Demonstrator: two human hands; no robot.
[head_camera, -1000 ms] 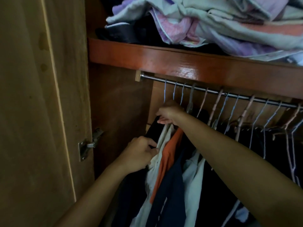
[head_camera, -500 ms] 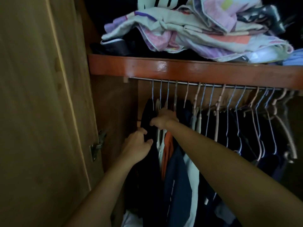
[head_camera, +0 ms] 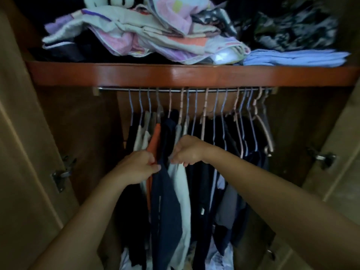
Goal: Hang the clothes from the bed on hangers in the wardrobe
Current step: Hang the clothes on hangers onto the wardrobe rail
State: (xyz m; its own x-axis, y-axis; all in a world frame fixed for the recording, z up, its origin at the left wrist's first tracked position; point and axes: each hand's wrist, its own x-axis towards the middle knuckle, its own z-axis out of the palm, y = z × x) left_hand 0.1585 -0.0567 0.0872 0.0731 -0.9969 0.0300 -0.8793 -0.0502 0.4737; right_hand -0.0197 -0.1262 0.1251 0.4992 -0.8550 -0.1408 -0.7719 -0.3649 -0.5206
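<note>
Head view looks into an open wardrobe (head_camera: 64, 117), where a metal rail (head_camera: 175, 90) under a red-brown shelf (head_camera: 175, 75) carries a row of hangers (head_camera: 224, 106) with clothes on them. The left hand (head_camera: 139, 167) is low on the left part of the row, its fingers curled and pinching the edge of a navy garment (head_camera: 165, 201), just beside an orange garment (head_camera: 154, 137) that hangs behind its knuckles. The right hand (head_camera: 188, 151) is just to the right and slightly higher, fingers curled down onto the top of a white garment (head_camera: 182, 191); the navy garment hangs between the two hands. Darker clothes fill the rail further right. On the shelf above lie a heap of pale folded fabrics (head_camera: 155, 39) and a folded blue cloth (head_camera: 296, 58).
</note>
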